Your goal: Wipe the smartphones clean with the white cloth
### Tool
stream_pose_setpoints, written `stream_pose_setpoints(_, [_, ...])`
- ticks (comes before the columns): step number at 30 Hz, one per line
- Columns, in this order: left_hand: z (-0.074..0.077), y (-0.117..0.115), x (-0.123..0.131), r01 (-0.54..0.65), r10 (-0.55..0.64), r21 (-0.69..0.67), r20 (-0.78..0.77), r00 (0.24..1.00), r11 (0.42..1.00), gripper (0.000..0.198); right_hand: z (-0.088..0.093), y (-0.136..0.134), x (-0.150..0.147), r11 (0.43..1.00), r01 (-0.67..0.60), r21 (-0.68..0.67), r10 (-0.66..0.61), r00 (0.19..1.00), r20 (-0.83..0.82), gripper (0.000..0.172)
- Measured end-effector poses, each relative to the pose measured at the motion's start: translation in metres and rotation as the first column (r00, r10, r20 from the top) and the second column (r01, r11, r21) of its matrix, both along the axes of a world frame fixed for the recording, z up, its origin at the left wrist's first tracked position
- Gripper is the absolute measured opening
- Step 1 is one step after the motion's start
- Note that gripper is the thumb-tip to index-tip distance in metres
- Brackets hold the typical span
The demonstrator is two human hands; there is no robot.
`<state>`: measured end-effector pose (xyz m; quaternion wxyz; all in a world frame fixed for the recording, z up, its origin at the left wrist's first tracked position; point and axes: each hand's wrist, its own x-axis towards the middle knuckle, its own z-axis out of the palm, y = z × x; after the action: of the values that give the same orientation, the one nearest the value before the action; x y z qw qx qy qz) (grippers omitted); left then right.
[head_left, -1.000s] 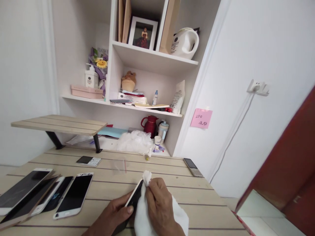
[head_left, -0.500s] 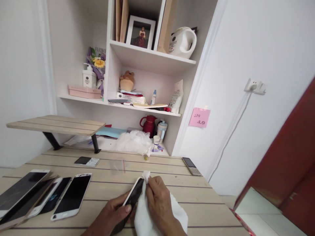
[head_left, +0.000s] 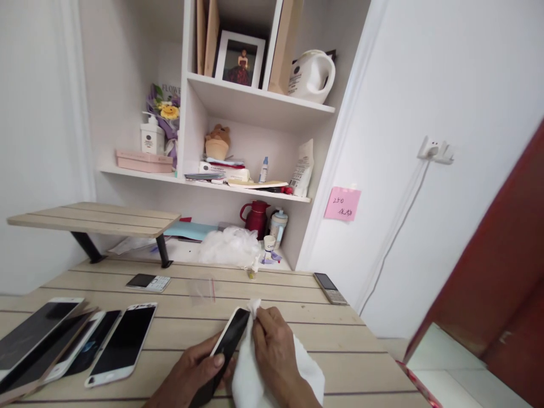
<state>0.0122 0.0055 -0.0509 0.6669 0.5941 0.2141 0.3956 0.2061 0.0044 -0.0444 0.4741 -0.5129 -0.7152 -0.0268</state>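
"More black screen shows on the phone than a second ago, doesn't it?"

"Yes. The left hand wraps around that one white-edged phone, and the right hand pinches a white cloth against its edge. Both hands are together, with the phone clamped between them over the near part of the wooden table."

"What's beside them?"

"To the left, at least four smartphones lie screen up, overlapping, so the exact count is hard to tell. Ahead are one small plastic bag and two keypad phones, well apart."

"Farther off?"

"Under the shelves, one red thermos flask stands just beside a heap of white plastic. Higher up stands one framed picture."
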Motion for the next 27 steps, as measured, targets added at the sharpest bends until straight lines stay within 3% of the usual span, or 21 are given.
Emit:
stream_pose_setpoints(5, [0.004, -0.003, 0.0, -0.026, 0.027, 0.028, -0.014, 1.0, 0.999, 0.035, 0.001, -0.007, -0.005, 0.992, -0.11, 0.066, 0.111, 0.994, -0.015, 0.027])
stream_pose_setpoints(10, [-0.006, -0.001, 0.001, -0.02, 0.024, -0.09, 0.046, 0.999, 0.996, 0.046, -0.003, 0.003, 0.0, 1.0, -0.008, -0.022, 0.007, 0.999, -0.053, 0.024])
stream_pose_setpoints(18, [-0.012, 0.0, 0.002, -0.044, 0.047, -0.116, 0.023, 0.999, 0.992, 0.054, 0.001, 0.001, -0.004, 0.999, -0.049, -0.011, 0.048, 0.994, -0.099, 0.024])
stream_pose_setpoints(22, [-0.014, 0.003, 0.002, -0.064, 0.062, -0.058, -0.027, 0.998, 0.996, 0.058, 0.002, -0.001, -0.003, 0.999, -0.037, 0.001, 0.037, 0.995, -0.091, 0.024])
stream_pose_setpoints(27, [-0.009, 0.002, 0.005, -0.002, 0.002, 0.007, 0.013, 1.0, 1.0, 0.053, 0.004, -0.007, -0.001, 0.979, -0.165, 0.121, 0.161, 0.986, 0.036, 0.03])
